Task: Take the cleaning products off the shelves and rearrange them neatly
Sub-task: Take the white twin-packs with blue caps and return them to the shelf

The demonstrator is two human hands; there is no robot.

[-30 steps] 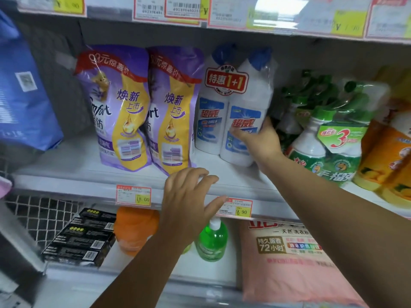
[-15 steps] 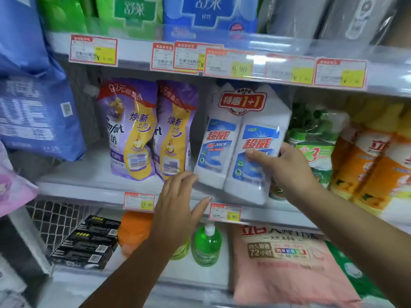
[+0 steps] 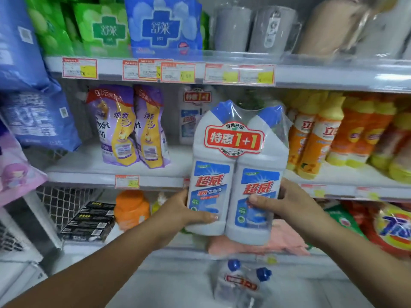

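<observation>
Head view: film-wrapped twin-pack [image 3: 222, 156] between left hand [image 3: 184, 211], right hand [image 3: 287, 203]; seemingly glossy

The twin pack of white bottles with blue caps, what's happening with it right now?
A person holds the shrink-wrapped twin pack of white, blue-capped cleaner bottles upright in front of the white middle shelf. The left hand grips its lower left bottle, the right hand the lower right one. A matching twin pack stands on that shelf beside two purple refill pouches.
</observation>
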